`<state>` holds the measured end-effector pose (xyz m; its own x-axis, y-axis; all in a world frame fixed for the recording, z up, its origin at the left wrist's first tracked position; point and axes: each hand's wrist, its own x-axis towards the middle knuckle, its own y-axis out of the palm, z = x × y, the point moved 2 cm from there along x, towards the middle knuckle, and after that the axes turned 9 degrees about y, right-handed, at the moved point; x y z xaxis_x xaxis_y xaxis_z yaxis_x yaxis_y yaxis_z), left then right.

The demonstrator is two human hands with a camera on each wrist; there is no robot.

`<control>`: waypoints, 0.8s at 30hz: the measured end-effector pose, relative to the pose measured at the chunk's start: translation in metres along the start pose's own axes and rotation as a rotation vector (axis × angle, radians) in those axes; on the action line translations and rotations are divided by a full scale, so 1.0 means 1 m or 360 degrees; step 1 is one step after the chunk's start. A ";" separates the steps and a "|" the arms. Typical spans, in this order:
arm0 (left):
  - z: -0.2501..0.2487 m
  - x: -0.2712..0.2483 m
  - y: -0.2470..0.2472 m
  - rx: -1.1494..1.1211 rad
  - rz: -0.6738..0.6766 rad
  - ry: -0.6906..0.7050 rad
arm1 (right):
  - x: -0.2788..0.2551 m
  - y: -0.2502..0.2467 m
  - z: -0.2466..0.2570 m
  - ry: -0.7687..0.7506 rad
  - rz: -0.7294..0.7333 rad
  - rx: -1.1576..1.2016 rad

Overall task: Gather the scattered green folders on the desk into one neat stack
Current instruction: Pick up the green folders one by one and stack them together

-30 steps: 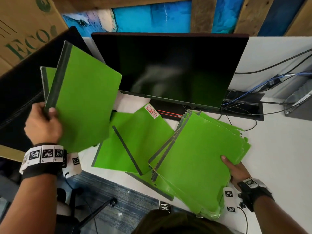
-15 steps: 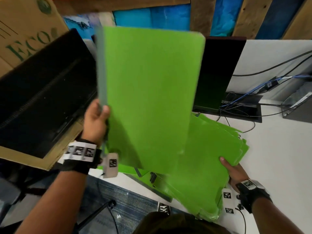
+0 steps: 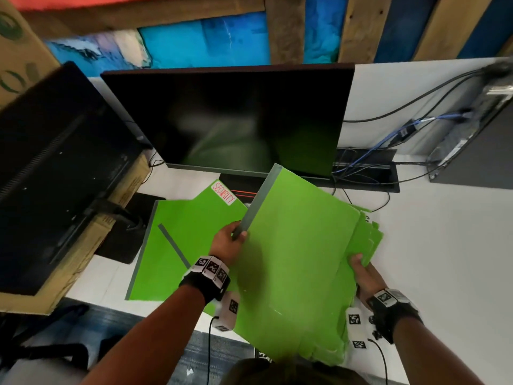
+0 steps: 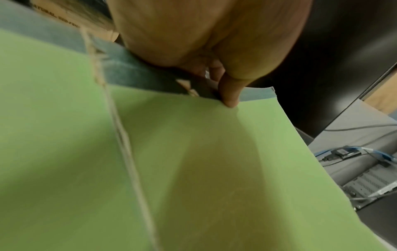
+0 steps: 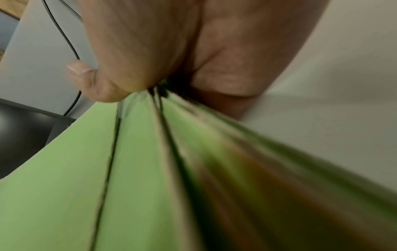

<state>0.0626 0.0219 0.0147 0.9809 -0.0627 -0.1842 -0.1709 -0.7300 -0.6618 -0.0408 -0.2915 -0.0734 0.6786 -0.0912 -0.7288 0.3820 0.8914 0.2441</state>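
Top green folder (image 3: 299,245) with grey spine, tilted, lying on fanned stack of green folders (image 3: 369,234) at desk's front edge. Two more flat to the left; one (image 3: 211,207) labelled SECURITY.

A bright green folder (image 3: 294,245) with a dark grey spine strip tops a stack of matching green folders (image 3: 366,234). Beside it, a green folder (image 3: 177,234) carries a white label with red lettering. The bench (image 3: 444,245) is white. A black monitor (image 3: 236,118) stands behind. Black wristbands (image 3: 206,282) bear black-and-white square markers. Blue and black cables (image 3: 388,140) trail at right.
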 end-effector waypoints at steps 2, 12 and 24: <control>-0.001 0.003 0.007 -0.0002 0.0027 -0.0008 | 0.001 0.002 0.001 0.0008 0.0012 0.0019; 0.000 -0.006 0.037 -0.0102 0.0217 0.0104 | 0.002 0.002 0.001 0.0086 0.0122 0.0268; 0.034 -0.029 0.030 -0.0072 0.0286 -0.0493 | 0.008 -0.001 -0.001 0.0187 0.0034 0.0262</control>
<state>0.0256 0.0249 -0.0245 0.8597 0.0116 -0.5107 -0.3268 -0.7559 -0.5673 -0.0366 -0.2928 -0.0797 0.6133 -0.0122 -0.7898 0.4722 0.8072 0.3542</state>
